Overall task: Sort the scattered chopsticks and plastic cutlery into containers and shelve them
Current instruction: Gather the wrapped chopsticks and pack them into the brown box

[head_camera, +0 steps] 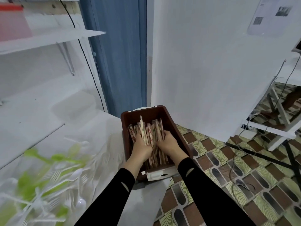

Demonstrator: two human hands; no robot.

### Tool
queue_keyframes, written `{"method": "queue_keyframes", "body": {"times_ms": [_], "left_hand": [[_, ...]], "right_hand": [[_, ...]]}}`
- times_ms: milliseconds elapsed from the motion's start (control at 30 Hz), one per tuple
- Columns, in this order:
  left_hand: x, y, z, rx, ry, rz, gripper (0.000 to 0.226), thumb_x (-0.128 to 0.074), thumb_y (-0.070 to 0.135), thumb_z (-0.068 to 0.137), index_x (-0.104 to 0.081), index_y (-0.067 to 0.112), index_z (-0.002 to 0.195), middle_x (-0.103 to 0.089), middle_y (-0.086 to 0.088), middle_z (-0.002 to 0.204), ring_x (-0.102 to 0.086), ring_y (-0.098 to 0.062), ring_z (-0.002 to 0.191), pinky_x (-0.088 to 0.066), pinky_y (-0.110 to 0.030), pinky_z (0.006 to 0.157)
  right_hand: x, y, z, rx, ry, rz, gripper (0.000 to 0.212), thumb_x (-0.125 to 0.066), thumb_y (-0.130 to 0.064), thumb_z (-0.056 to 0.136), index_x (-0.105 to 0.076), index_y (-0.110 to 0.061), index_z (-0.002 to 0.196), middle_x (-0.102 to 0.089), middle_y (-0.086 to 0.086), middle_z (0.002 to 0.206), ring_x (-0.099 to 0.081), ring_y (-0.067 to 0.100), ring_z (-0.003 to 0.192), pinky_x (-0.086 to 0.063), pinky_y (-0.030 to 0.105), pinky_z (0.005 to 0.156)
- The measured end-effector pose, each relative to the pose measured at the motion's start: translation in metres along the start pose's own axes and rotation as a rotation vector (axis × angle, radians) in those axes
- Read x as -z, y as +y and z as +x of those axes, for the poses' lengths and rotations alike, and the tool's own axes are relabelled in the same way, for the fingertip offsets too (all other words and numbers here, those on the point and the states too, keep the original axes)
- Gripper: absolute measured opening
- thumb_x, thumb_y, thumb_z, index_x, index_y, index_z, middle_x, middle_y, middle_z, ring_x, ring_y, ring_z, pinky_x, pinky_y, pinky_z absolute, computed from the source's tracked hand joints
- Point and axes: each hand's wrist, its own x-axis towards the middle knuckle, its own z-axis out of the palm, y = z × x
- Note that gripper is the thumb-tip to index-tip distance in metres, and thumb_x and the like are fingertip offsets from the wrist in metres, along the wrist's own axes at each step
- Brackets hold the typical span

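White table (101,144) fills the lower left, with patterned floor (228,176) in brown and green tiles to its right; nearest on the table lies the cutlery (53,176), a loose, blurred heap of white and green plastic forks and spoons. Two black sleeves (195,185) reach forward from the bottom edge into a brown bin (164,111), which stands at the table's right edge; what bears it cannot be told; a white paper flap (161,174) hangs at its near end. Inside the bin lie the chopsticks (153,128), paper-wrapped and packed lengthwise; left hand (141,144) and right hand (169,142) sit side by side on the bundle, fingers of each curled round the chopsticks from opposite sides; one wrapped pair stands up between them, higher than the rest. Beyond the bin rises a blue door (120,62), flanked by white wall; a black cable (88,59) runs down beside it. At far left a white shelf (48,39) on a bracket carries a pink container (13,22) with a red lid; at upper right a printed sheet (273,15) hangs on the wall.
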Motion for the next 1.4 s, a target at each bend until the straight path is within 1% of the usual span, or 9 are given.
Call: {"method": "queue_keyframes", "body": {"times_ms": [167, 400, 533, 633, 833, 967, 1100, 1267, 1400], "left_hand": [[0.000, 0.001, -0.001, -0.059, 0.070, -0.010, 0.077, -0.060, 0.006, 0.091, -0.018, 0.020, 0.154, -0.047, 0.007, 0.132, -0.045, -0.005, 0.116, -0.033, -0.018, 0.097], [-0.003, -0.012, 0.010, -0.008, 0.082, 0.020, 0.094, -0.066, 0.009, 0.075, -0.019, 0.030, 0.154, -0.043, -0.003, 0.146, -0.046, -0.021, 0.132, -0.037, -0.037, 0.114], [0.003, 0.003, -0.003, 0.016, 0.018, 0.129, 0.068, -0.051, -0.010, 0.083, -0.044, 0.017, 0.145, -0.016, -0.005, 0.160, -0.017, -0.023, 0.148, -0.019, -0.024, 0.117], [0.001, 0.002, -0.003, 0.054, -0.055, 0.210, 0.050, -0.041, -0.004, 0.092, -0.057, 0.015, 0.135, -0.006, -0.006, 0.164, -0.009, -0.026, 0.151, -0.028, -0.039, 0.118], [0.000, 0.005, -0.003, 0.134, -0.091, 0.262, 0.057, -0.039, 0.005, 0.098, -0.025, 0.008, 0.153, 0.008, -0.007, 0.164, 0.011, -0.024, 0.151, -0.013, -0.039, 0.122], [0.003, 0.007, -0.002, 0.107, -0.011, 0.127, 0.058, -0.039, -0.003, 0.096, -0.030, 0.010, 0.152, 0.001, -0.005, 0.164, 0.001, -0.020, 0.151, -0.014, -0.028, 0.117], [0.006, 0.011, -0.002, 0.057, 0.094, 0.066, 0.047, -0.037, 0.004, 0.100, -0.039, 0.010, 0.147, -0.012, -0.006, 0.162, -0.015, -0.020, 0.149, -0.023, -0.017, 0.105], [0.005, 0.009, -0.002, 0.071, -0.015, 0.128, 0.043, -0.036, 0.005, 0.100, -0.052, 0.016, 0.138, -0.007, -0.006, 0.163, -0.014, -0.023, 0.150, -0.033, -0.024, 0.101], [0.002, 0.006, 0.000, 0.124, -0.099, 0.244, 0.046, -0.038, 0.018, 0.102, -0.041, 0.013, 0.147, 0.004, -0.003, 0.165, -0.018, -0.029, 0.149, -0.039, -0.034, 0.108]], "right_hand": [[-0.001, 0.000, -0.005, 0.114, 0.043, -0.019, 0.060, -0.057, -0.009, 0.093, -0.034, -0.012, 0.148, -0.060, 0.011, 0.127, -0.059, 0.020, 0.103, -0.043, 0.022, 0.077], [-0.005, -0.001, -0.005, 0.213, 0.083, -0.189, 0.050, -0.062, -0.031, 0.093, -0.046, -0.019, 0.139, -0.061, 0.009, 0.124, -0.060, 0.026, 0.111, -0.049, 0.032, 0.089], [-0.010, 0.002, -0.001, 0.185, -0.074, -0.365, 0.041, -0.063, -0.031, 0.091, -0.056, -0.023, 0.131, -0.050, 0.010, 0.131, -0.055, 0.026, 0.108, -0.047, 0.032, 0.094], [-0.010, 0.004, 0.002, 0.141, -0.029, -0.308, 0.042, -0.058, -0.022, 0.094, -0.052, -0.019, 0.136, -0.052, 0.015, 0.131, -0.054, 0.028, 0.110, -0.043, 0.028, 0.087], [-0.010, 0.001, -0.004, 0.090, 0.130, -0.412, 0.040, -0.050, -0.006, 0.093, -0.043, -0.006, 0.132, -0.048, 0.019, 0.127, -0.059, 0.036, 0.103, -0.052, 0.039, 0.083], [-0.008, -0.003, -0.007, 0.204, 0.205, -0.355, 0.043, -0.047, -0.004, 0.094, -0.041, -0.008, 0.137, -0.050, 0.019, 0.127, -0.060, 0.035, 0.101, -0.049, 0.036, 0.075], [-0.009, -0.008, -0.009, 0.200, -0.042, -0.084, 0.053, -0.055, -0.023, 0.097, -0.035, -0.015, 0.145, -0.062, 0.014, 0.121, -0.063, 0.025, 0.099, -0.045, 0.024, 0.072], [-0.009, -0.004, -0.007, 0.129, 0.085, -0.260, 0.038, -0.052, -0.022, 0.096, -0.052, -0.008, 0.131, -0.066, 0.016, 0.112, -0.065, 0.031, 0.096, -0.054, 0.035, 0.078], [-0.010, -0.005, -0.009, 0.132, 0.172, -0.508, 0.032, -0.049, -0.023, 0.096, -0.060, -0.004, 0.119, -0.058, 0.015, 0.119, -0.057, 0.034, 0.108, -0.051, 0.037, 0.082]]}}
